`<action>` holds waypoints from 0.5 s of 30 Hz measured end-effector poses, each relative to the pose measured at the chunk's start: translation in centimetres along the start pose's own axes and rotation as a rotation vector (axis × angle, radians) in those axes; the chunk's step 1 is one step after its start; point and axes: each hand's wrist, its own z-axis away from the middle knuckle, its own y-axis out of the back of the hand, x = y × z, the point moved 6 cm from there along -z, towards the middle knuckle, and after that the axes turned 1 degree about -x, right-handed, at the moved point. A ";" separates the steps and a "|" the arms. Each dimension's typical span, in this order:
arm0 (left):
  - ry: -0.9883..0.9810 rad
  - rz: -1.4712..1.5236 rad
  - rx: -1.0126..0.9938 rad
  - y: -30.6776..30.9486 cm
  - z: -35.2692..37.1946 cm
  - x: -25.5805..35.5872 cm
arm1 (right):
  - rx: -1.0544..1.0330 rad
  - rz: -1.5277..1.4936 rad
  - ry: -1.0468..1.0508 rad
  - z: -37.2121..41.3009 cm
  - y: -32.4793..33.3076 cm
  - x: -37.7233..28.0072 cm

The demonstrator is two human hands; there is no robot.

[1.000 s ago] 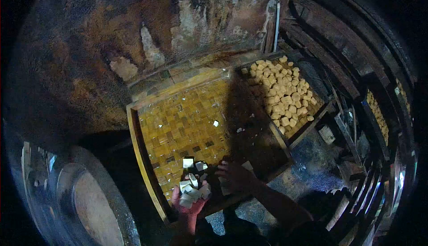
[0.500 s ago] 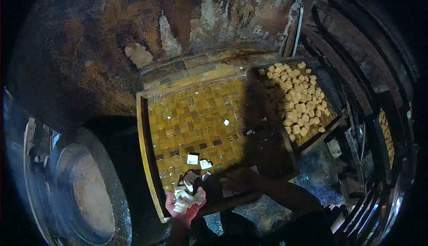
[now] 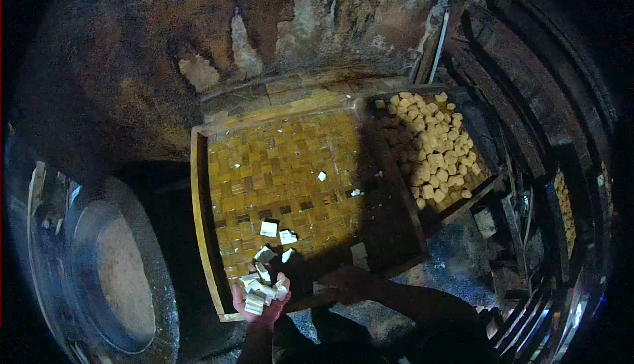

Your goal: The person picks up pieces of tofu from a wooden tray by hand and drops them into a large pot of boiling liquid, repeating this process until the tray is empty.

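Several white pieces (image 3: 259,289) lie heaped in my left hand (image 3: 281,301), its fingers curled up around them at the near left corner of the woven tray (image 3: 277,159). Just beyond it, a few more white pieces (image 3: 269,229) lie on the weave. My right hand (image 3: 345,283) is in shadow at the tray's near edge, beside a dim pale piece (image 3: 321,287); its fingers are too dark to make out. Another shaded piece (image 3: 358,252) lies a little above it. A small white bit (image 3: 322,176) rests mid-tray.
A second tray (image 3: 465,207) with several tan cubes (image 3: 439,146) adjoins at the right. A large round pan (image 3: 125,278) stands at the left. Behind the trays rises a stained wall (image 3: 264,27). Slatted shelves (image 3: 515,100) are at the far right.
The view has shifted, moving the trays slightly left in the frame. My right hand sits a little lower relative to the tray, and a shaded piece above it is now more visible.
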 end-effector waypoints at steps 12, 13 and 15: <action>0.050 0.166 -0.009 -1.6 -0.5 -1.4 | 0.135 0.171 0.127 -0.7 2.5 -2.3; 0.064 0.208 -0.008 -0.9 -0.6 -1.6 | 0.128 0.176 0.138 -1.3 1.7 -1.4; 0.029 0.213 -0.018 -1.5 -0.5 -1.4 | 0.347 0.736 0.640 -1.6 -0.3 -0.8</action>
